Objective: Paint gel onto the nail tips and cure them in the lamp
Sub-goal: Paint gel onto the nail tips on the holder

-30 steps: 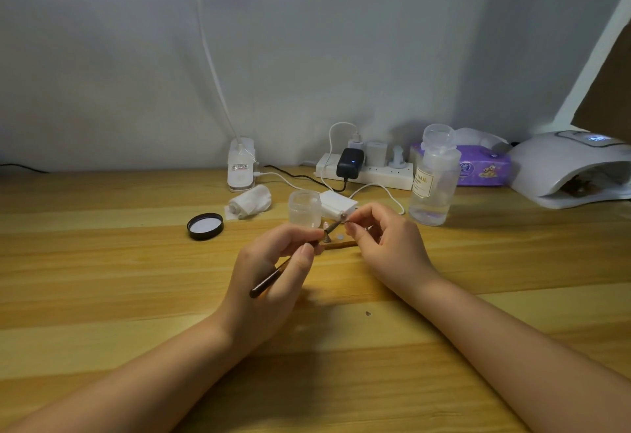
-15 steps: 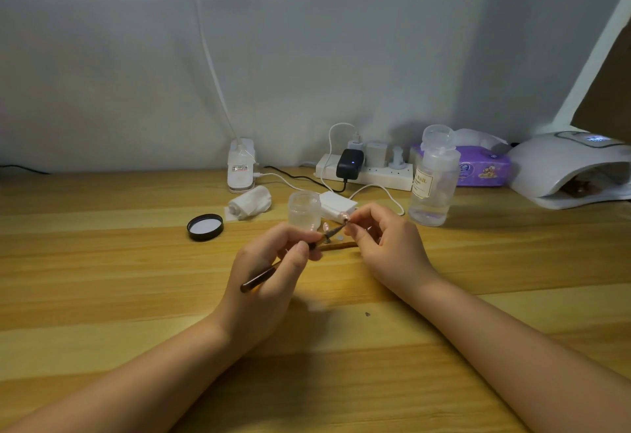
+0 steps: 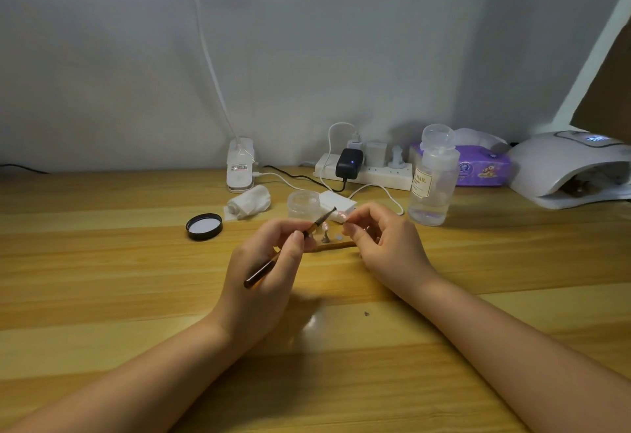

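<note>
Left hand: the left hand (image 3: 269, 262) grips a thin gel brush (image 3: 288, 249) between thumb and fingers, like a pen; the dark handle end points down toward the person, and the bristle end points up and to the right.
Right hand: the right hand (image 3: 382, 241) pinches a small nail tip (image 3: 338, 217) between thumb and forefinger and holds it up over the desk (image 3: 102, 279).
Hands together: the two hands are close, not touching; the brush end is just beside the held nail tip, and I cannot tell if the bristles touch it.
Other nail tip: one more pink nail tip on a small stand (image 3: 325, 232) is between the hands, on a wooden strip (image 3: 336, 246) lying on the desk.
Gel jar: a small clear jar (image 3: 303, 204) stands open just behind the hands; its black lid (image 3: 204, 226) lies to the left, well apart.
Curing lamp: the white nail lamp (image 3: 566, 169) is at the far right of the desk, with its display lit; something is inside the opening, too dark to name.
Also on the desk: a clear bottle of liquid (image 3: 433, 180), a rolled white cloth (image 3: 249, 206), a power strip (image 3: 365, 169).
Step in hand: it looks like the painting step, gel going onto the held tip.
Next move: probably to spread the gel evenly with light strokes, to keep the fingers off the wet surface, and then to carry the tip right to the lamp.
</note>
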`<action>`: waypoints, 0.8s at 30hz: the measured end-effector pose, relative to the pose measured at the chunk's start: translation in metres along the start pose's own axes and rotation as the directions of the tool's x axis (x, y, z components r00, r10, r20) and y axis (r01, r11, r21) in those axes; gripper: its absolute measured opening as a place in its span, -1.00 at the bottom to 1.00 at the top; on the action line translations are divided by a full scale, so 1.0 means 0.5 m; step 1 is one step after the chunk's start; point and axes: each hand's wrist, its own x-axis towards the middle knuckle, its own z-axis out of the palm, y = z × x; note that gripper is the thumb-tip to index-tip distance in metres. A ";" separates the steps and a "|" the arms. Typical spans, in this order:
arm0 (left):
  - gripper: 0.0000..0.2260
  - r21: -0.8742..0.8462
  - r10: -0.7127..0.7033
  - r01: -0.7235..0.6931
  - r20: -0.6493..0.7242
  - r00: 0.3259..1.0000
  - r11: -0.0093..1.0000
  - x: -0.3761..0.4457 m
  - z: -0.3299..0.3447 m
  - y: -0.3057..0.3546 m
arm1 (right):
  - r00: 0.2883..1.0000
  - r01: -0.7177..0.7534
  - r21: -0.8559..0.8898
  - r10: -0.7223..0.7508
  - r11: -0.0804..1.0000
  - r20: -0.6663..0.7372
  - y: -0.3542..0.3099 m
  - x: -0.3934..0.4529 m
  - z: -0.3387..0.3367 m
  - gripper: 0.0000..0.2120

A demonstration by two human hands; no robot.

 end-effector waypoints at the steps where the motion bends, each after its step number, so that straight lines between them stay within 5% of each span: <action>1: -0.75 -0.001 0.006 -0.006 -0.004 1.000 1.000 0.000 -0.001 0.000 | 1.000 -0.001 -0.001 0.001 1.000 0.000 0.000 0.000 0.000 -0.92; 9: -0.72 -0.031 -0.033 0.036 0.075 0.997 0.999 -0.002 -0.001 0.001 | 1.000 -0.005 -0.044 0.004 0.999 -0.020 0.000 0.001 0.001 -0.92; 24: -0.70 -0.006 -0.038 0.038 0.012 0.999 0.999 -0.001 0.000 -0.002 | 1.000 -0.005 0.009 0.004 1.000 0.006 -0.002 -0.001 -0.001 -0.93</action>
